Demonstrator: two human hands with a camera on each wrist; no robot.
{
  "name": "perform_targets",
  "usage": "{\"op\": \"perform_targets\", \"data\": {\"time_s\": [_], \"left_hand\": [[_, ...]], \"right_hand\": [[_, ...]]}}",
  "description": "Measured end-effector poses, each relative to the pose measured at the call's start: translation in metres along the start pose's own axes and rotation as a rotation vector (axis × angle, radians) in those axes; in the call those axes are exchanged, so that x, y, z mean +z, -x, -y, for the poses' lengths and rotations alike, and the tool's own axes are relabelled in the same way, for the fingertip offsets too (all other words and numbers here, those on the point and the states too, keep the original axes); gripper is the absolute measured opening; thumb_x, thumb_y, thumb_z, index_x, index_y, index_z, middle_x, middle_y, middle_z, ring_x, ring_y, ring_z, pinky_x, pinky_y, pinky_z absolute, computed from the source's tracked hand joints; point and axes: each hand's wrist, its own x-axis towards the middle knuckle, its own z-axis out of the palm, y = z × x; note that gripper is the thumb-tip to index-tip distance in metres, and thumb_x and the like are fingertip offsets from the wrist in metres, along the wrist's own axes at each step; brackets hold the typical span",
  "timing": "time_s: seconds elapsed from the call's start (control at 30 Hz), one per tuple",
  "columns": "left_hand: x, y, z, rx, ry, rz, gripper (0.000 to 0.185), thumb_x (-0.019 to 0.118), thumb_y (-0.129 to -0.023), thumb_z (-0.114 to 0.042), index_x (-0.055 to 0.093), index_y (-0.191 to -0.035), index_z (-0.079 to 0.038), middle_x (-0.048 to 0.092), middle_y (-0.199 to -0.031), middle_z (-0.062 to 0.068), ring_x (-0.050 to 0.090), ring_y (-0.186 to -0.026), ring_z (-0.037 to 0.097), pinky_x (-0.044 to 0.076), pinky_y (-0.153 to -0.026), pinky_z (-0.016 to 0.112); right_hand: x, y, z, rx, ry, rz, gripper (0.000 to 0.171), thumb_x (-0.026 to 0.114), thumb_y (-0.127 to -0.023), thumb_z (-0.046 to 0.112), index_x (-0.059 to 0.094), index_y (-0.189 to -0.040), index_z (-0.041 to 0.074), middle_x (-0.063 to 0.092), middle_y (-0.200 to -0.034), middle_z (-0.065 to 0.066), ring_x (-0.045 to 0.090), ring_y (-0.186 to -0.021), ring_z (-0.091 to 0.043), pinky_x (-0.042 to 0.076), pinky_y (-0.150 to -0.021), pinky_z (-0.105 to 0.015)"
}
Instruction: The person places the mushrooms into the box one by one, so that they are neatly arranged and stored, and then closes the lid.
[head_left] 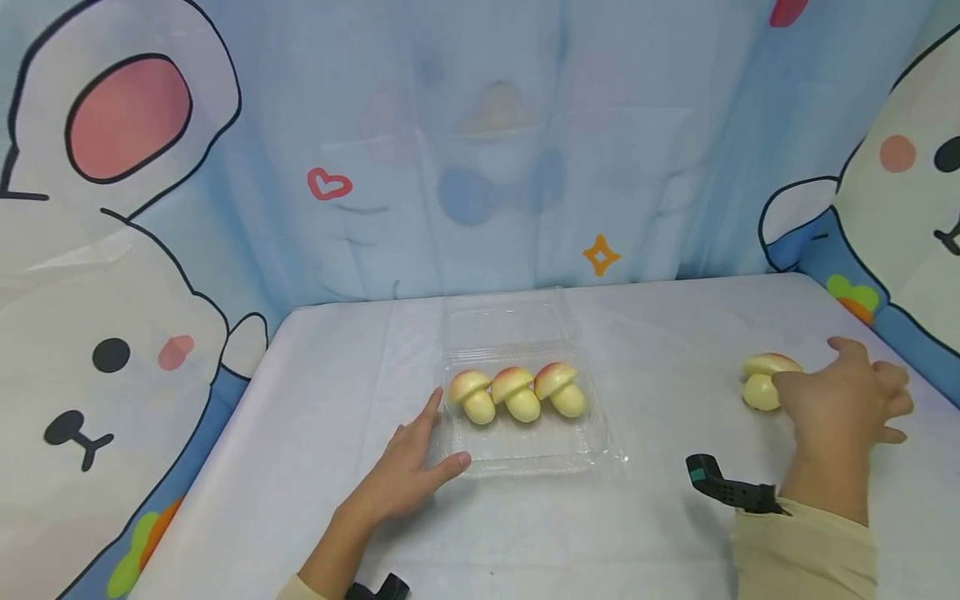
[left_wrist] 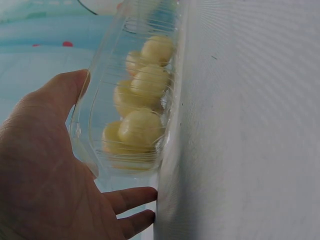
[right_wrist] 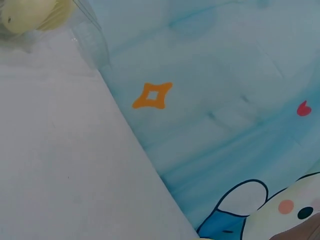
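A clear plastic clamshell box [head_left: 525,462] stands open at the middle of the table, its lid [head_left: 510,321] laid back. Three mushroom-shaped buns [head_left: 517,393] with pink-tinged caps lie in a row inside. My left hand [head_left: 420,450] rests flat at the box's front left corner, fingers straight, thumb along the front edge. The left wrist view shows this hand [left_wrist: 50,175] beside the box [left_wrist: 95,115] and the buns [left_wrist: 140,127]. At the right, a fourth bun [head_left: 761,379] lies on the table. My right hand [head_left: 847,400] touches it with its thumb side, fingers loosely spread.
A pale cloth covers the table [head_left: 337,375]. A blue cartoon backdrop [head_left: 480,167] closes off the back and both sides. A black wrist mount [head_left: 723,487] sticks out at my right sleeve. The right wrist view catches a corner of the box [right_wrist: 90,35] and the backdrop.
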Motion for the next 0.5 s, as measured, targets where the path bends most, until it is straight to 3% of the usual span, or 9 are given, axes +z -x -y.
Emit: {"op": "perform_targets", "data": {"time_s": [0.13, 0.37, 0.5], "left_hand": [[0.001, 0.000, 0.000, 0.002, -0.005, -0.003, 0.096, 0.063, -0.097, -0.055, 0.008, -0.168, -0.021, 0.034, -0.167, 0.015, 0.034, -0.154, 0.033, 0.010, -0.129, 0.060], [0.001, 0.000, 0.000, 0.003, -0.014, -0.002, 0.096, 0.062, -0.097, -0.056, 0.007, -0.168, -0.022, 0.030, -0.169, 0.012, 0.035, -0.154, 0.031, 0.009, -0.129, 0.060], [0.001, 0.000, 0.001, 0.006, -0.013, -0.002, 0.097, 0.062, -0.097, -0.056, 0.007, -0.168, -0.021, 0.030, -0.169, 0.013, 0.035, -0.154, 0.031, 0.009, -0.129, 0.060]], "right_hand": [[0.000, -0.004, -0.005, 0.047, 0.020, 0.022, 0.079, 0.052, -0.093, 0.010, 0.016, -0.163, -0.002, -0.001, -0.162, -0.042, -0.001, -0.150, -0.059, 0.003, -0.116, -0.082], [0.003, -0.007, -0.013, 0.092, 0.073, 0.081, 0.075, 0.046, -0.093, 0.010, 0.019, -0.162, -0.002, 0.005, -0.159, -0.044, 0.012, -0.147, -0.062, 0.031, -0.112, -0.072], [0.005, -0.007, -0.018, 0.094, 0.070, 0.089, 0.073, 0.044, -0.092, 0.008, 0.022, -0.161, -0.004, 0.007, -0.159, -0.044, 0.012, -0.148, -0.062, 0.032, -0.113, -0.070]]}}
